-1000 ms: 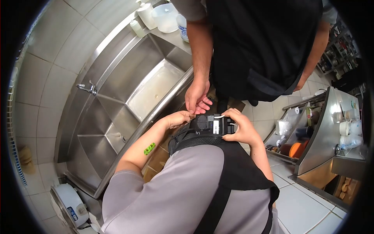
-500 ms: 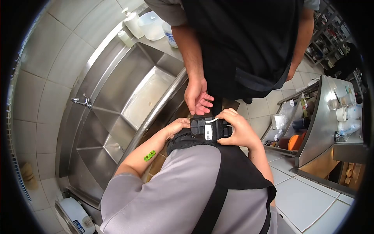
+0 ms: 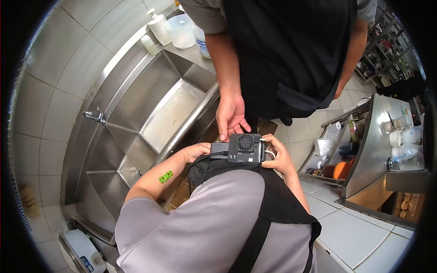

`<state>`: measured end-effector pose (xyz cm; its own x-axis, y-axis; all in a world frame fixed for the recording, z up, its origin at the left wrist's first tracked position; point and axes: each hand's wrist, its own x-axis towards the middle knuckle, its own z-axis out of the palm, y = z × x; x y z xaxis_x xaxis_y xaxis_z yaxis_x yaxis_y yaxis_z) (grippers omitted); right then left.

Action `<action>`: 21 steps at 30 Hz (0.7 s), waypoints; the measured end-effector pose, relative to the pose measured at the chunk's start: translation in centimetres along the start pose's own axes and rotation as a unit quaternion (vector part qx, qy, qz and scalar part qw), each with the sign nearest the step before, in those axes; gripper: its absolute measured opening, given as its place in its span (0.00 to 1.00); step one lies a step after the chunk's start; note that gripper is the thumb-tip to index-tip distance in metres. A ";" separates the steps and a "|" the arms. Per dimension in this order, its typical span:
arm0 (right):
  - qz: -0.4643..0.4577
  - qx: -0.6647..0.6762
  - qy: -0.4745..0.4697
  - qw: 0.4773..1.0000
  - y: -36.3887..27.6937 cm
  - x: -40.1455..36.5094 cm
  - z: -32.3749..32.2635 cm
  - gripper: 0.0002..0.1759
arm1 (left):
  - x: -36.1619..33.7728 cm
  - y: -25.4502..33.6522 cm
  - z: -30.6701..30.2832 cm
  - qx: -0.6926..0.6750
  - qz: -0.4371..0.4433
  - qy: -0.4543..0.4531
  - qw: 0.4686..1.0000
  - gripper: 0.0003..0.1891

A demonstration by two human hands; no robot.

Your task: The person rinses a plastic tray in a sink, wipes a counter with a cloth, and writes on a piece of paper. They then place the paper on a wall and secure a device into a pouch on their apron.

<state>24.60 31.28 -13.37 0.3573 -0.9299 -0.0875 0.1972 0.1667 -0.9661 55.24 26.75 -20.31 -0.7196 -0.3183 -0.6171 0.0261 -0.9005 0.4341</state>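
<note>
At my waist is a black electronic box (image 3: 246, 149) with a round vent grille, now facing me, and a black cable plugged into its left side. My right hand (image 3: 280, 157) is closed on the box's right end, thumb and fingers around it, with a bit of white cable by the fingers. My left hand (image 3: 198, 151) is closed at the left end of a dark block (image 3: 219, 148) beside the box; its fingertips are partly hidden. Under both lies a black mesh pouch (image 3: 205, 169). Another person's hand (image 3: 231, 116) hangs open, palm up, just beyond the box.
A person in a black apron (image 3: 291, 50) stands close in front. A steel sink (image 3: 136, 123) with a tap (image 3: 94, 117) lies left; a soap dispenser (image 3: 158, 28) and a clear tub (image 3: 180, 31) stand behind it. To the right are a loaded steel shelf unit (image 3: 364, 150) and a white-tiled counter (image 3: 359, 232).
The box has turned over: its labelled side with the white cable faced me, now the vent grille does. My right hand has shifted its grip; my left has moved slightly left.
</note>
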 end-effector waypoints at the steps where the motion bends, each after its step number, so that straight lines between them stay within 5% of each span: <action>1: -0.020 0.003 -0.020 1.000 1.2 0.1 -0.5 0.38 | 0.4 -0.7 -0.4 -0.002 -0.011 0.035 0.999 0.27; 4: -0.029 0.128 -0.004 0.991 3.3 0.2 -0.4 0.42 | 1.3 -2.1 -1.1 0.007 0.000 0.069 0.998 0.26; 14: 0.005 0.144 0.036 0.989 4.4 0.4 -0.6 0.52 | -3.9 3.8 4.9 0.171 0.113 -0.007 0.979 0.24; 17: 0.016 0.148 0.032 0.988 4.4 0.6 -0.4 0.51 | -4.1 5.0 5.1 0.374 0.109 0.111 0.914 0.26; 21: 0.019 0.164 0.015 0.986 3.6 1.3 0.3 0.50 | -4.6 5.3 5.7 0.419 0.201 0.114 0.878 0.21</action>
<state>26.04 30.78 -16.88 0.3435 -0.9296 -0.1338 0.4704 0.2936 -0.8322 54.68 25.14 -11.43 -0.6085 -0.6978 -0.3778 -0.3420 -0.1989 0.9184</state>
